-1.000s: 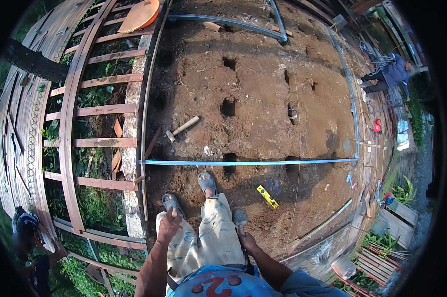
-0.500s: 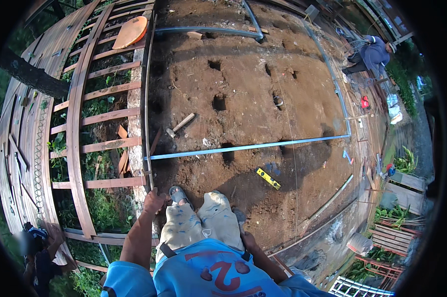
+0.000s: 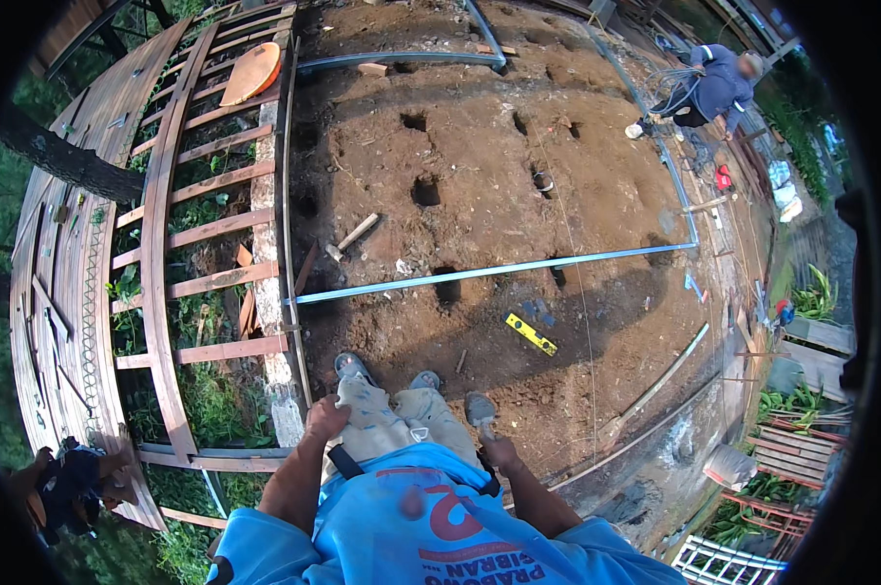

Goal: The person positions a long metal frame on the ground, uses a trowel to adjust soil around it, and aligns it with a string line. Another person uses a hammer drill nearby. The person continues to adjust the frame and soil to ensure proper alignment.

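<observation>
My right hand (image 3: 500, 454) is closed round the handle of a trowel (image 3: 479, 409); its grey, dirt-coated blade points away from me, over the soil. By my left thigh hangs my left hand (image 3: 327, 417), its fingers curled; what they hold, if anything, is hidden. My sandalled feet stand on brown soil beside a timber edge board (image 3: 301, 363). Ahead on the ground lie a yellow spirit level (image 3: 531, 334) and a wooden-handled hammer (image 3: 356, 237). A long light-blue metal bar (image 3: 499, 271) spans the ground beyond the level.
Several square holes (image 3: 426, 190) pit the soil. On my left, an open frame of wooden joists (image 3: 222, 278) stands over plants, with an orange-edged board (image 3: 255, 73) on it. Thin string crosses the ground at right. A co-worker (image 3: 708, 88) is at far right, another person (image 3: 75, 483) at lower left.
My left hand has left the timber edge and come to my thigh. My right hand and the trowel show more clearly, and my feet have shifted. The far co-worker has stepped toward the soil.
</observation>
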Motion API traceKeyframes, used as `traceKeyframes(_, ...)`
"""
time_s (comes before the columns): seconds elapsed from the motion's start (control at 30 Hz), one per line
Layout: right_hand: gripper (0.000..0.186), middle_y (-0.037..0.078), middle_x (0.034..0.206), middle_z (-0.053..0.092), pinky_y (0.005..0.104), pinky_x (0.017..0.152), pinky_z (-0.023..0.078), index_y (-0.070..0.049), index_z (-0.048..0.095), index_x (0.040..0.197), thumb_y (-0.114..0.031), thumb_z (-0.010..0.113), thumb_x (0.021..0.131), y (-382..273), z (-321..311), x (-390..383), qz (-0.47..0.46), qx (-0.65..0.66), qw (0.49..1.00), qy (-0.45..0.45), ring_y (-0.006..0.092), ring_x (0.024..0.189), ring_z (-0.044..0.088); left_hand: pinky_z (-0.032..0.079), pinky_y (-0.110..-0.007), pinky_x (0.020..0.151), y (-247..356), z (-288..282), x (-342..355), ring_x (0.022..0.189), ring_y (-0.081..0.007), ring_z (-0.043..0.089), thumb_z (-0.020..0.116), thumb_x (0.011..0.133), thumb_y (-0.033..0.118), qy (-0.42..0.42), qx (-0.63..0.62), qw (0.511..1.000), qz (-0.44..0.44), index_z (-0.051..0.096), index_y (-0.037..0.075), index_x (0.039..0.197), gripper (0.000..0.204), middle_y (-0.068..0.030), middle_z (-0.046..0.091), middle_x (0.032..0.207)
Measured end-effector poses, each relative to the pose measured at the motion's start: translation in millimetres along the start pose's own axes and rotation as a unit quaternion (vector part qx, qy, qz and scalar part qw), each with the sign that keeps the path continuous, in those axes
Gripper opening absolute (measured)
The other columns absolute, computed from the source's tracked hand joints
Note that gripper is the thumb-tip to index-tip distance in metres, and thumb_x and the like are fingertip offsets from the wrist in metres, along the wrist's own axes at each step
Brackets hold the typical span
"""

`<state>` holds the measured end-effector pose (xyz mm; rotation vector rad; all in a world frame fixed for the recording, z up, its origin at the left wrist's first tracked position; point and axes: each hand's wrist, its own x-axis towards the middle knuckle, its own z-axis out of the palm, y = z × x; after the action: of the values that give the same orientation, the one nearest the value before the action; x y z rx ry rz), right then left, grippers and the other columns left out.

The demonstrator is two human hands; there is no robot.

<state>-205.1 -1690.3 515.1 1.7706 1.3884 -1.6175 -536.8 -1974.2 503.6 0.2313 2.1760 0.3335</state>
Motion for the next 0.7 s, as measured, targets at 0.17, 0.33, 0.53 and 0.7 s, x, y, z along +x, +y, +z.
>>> traceKeyframes(0.17,0.030,0.000,0.067,0.047,0.0313,0.042,0.034,-0.008,0.053,0.088,-0.030,0.071,0.094,-9,-22,19,0.031,0.047,0.997,-0.044,0.0122,0.050,0.044,0.051,-0.045,0.101,0,3,19,0.116,-0.0393,0.065,0.067,0.086,0.044,0.079,-0.017,0.997,0.013,0.066,0.004,0.127,0.057,-0.0232,0.068,0.123)
traceKeyframes(0.33,0.030,-0.001,0.064,0.046,0.0305,0.042,0.034,-0.009,0.052,0.081,-0.029,0.069,0.095,-25,-25,20,0.000,0.065,0.998,-0.020,0.0105,0.048,0.042,0.053,-0.042,0.097,-6,5,20,0.109,-0.0366,0.068,0.070,0.085,0.041,0.041,-0.042,0.996,0.071,0.069,0.003,0.121,0.053,-0.0210,0.071,0.116)
traceKeyframes(0.53,0.028,0.000,0.063,0.051,0.0311,0.044,0.037,-0.005,0.058,0.084,-0.029,0.070,0.094,-36,-8,55,-0.036,0.003,0.998,0.058,0.0116,0.049,0.048,0.054,-0.042,0.096,-22,15,52,0.110,-0.0390,0.068,0.068,0.087,0.041,-0.001,-0.078,0.996,0.032,0.068,0.003,0.123,0.053,-0.0247,0.071,0.111)
traceKeyframes(0.7,0.037,0.006,0.069,0.060,0.0360,0.055,0.045,0.000,0.065,0.098,-0.036,0.070,0.093,-35,20,180,-0.087,-0.142,0.983,0.076,0.0166,0.057,0.056,0.056,-0.046,0.085,-73,61,182,0.100,-0.0415,0.069,0.066,0.087,0.036,0.063,-0.102,0.991,0.062,0.073,0.008,0.108,0.036,-0.0247,0.071,0.102)
